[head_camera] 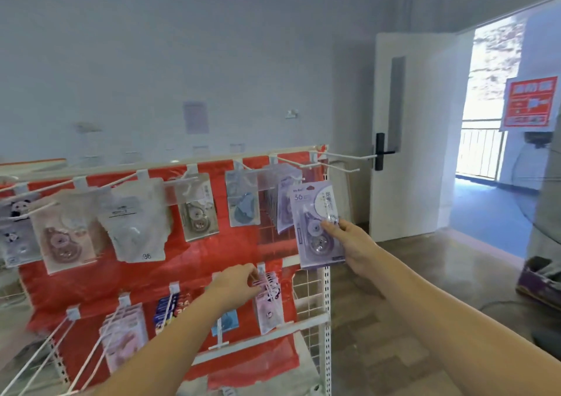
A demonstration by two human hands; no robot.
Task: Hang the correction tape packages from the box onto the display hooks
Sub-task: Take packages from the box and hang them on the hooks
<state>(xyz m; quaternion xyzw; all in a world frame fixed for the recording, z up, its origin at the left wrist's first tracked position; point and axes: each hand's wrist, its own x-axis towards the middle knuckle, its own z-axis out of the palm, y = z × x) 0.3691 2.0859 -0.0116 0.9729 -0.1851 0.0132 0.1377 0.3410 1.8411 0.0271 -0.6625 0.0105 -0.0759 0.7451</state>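
My right hand [352, 245] grips a purple correction tape package [315, 228] by its right edge and holds it upright beside the right end of the display rack [326, 304]. The package's top sits just below an empty white hook [343, 169] on the top rail. My left hand [239, 283] reaches to a lower-row hook and pinches the pink-and-white packages [270, 298] hanging there. Other tape packages [197, 210] hang along the top row against a red backing.
More packages hang on the lower hooks [124, 329]. Bare white hooks [45, 356] jut forward at the lower left. A white door [409, 134] stands open at the right, with a doorway behind. A purple box [540, 283] lies on the floor at far right.
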